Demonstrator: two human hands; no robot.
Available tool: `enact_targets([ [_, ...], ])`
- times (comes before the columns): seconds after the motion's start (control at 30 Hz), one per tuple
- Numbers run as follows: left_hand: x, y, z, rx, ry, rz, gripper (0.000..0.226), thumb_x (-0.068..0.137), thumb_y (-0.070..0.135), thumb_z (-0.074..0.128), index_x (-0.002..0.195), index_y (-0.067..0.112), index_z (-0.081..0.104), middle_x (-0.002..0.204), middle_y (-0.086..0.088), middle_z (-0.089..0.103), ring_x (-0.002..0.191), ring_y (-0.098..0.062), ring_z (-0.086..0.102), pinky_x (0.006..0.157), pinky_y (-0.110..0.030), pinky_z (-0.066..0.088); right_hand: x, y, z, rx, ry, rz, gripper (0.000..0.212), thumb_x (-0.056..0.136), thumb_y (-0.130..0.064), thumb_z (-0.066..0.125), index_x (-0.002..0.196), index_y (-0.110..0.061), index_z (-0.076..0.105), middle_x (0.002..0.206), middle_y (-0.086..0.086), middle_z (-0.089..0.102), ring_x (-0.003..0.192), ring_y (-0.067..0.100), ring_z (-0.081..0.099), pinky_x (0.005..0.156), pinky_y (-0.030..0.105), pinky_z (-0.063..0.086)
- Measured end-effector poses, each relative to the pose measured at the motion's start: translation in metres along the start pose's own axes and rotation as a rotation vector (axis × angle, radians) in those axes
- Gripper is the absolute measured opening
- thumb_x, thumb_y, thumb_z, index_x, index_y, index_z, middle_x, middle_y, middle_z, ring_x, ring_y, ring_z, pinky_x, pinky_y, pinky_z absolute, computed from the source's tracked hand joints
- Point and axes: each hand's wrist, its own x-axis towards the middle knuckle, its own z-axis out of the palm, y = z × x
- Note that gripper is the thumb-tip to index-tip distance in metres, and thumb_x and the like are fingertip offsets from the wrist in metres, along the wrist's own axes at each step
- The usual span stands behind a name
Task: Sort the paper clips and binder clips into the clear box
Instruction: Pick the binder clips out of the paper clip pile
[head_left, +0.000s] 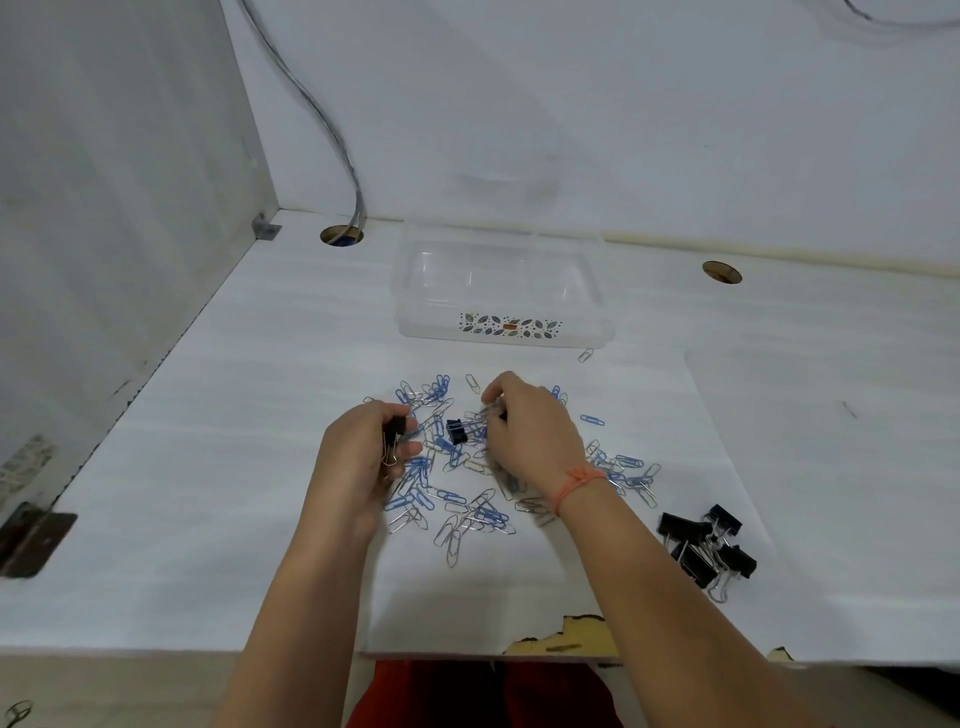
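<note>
A scatter of blue and silver paper clips (457, 483) is being worked over on the white desk (208, 467), in front of the person. The left hand (363, 457) is being held at the left edge of the scatter, its fingers (410, 448) curled in around a black binder clip (393, 432) whose wire handles are hanging down below the palm. The right hand (530, 431) is being held over the middle of the scatter, its fingers (493, 397) bent down and pinched narrowly on something small and silver, probably a paper clip, though the item is blurred and cannot be told for certain. An orange thread bracelet (579, 480) is being worn on the right wrist. A second black binder clip (456, 431) is lying among the paper clips, between the two hands. A group of black binder clips (706, 545) is lying well apart to the right, near the front edge of the desk. The clear box (501, 291), marked with a leaf pattern on its near wall, is standing beyond the scatter toward the back wall, and nothing can be made out inside it. A single silver paper clip (586, 355) is lying just beside the box's near right corner. A cable (332, 130) is being led down the back wall into a round hole (341, 235) in the desk, left of the box.
</note>
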Motion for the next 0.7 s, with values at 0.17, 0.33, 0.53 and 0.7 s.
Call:
enact_targets([
  [0.17, 0.001, -0.007, 0.003, 0.195, 0.018, 0.129, 0.012, 0.086, 0.018, 0.052, 0.082, 0.012, 0.061, 0.068, -0.005, 0.059, 0.040, -0.008, 0.046, 0.044, -0.020, 0.027, 0.000, 0.001, -0.002, -0.056, -0.005, -0.036, 0.028, 0.085, -0.008, 0.049, 0.100, -0.022, 0.067, 0.107, 0.003, 0.063, 0.094, 0.023, 0.061, 0.072, 0.027, 0.046],
  [0.33, 0.005, -0.018, 0.002, 0.291, 0.043, 0.237, 0.012, 0.084, 0.020, 0.054, 0.081, 0.013, 0.064, 0.064, -0.004, 0.060, 0.043, -0.009, 0.048, 0.045, -0.023, 0.032, 0.001, -0.012, 0.008, -0.085, -0.087, -0.149, 0.017, 0.086, -0.024, 0.060, 0.102, -0.024, 0.066, 0.104, 0.001, 0.060, 0.094, 0.021, 0.058, 0.078, 0.031, 0.048],
  [0.53, 0.001, -0.018, -0.002, 0.249, 0.077, 0.264, 0.012, 0.084, 0.015, 0.055, 0.080, 0.011, 0.065, 0.066, -0.004, 0.060, 0.055, -0.015, 0.051, 0.047, -0.022, 0.033, 0.004, -0.012, 0.008, -0.005, -0.162, -0.106, 0.018, 0.081, -0.018, 0.067, 0.097, -0.018, 0.060, 0.093, -0.001, 0.062, 0.087, 0.018, 0.057, 0.073, 0.027, 0.044],
  [0.7, 0.001, -0.017, -0.005, 0.276, 0.098, 0.295, 0.012, 0.083, 0.018, 0.055, 0.080, 0.013, 0.066, 0.072, -0.003, 0.064, 0.062, -0.018, 0.057, 0.054, -0.026, 0.036, 0.006, -0.011, 0.007, 0.045, -0.179, -0.083, 0.024, 0.081, -0.009, 0.063, 0.103, -0.018, 0.062, 0.098, 0.004, 0.066, 0.083, 0.018, 0.055, 0.071, 0.026, 0.043],
])
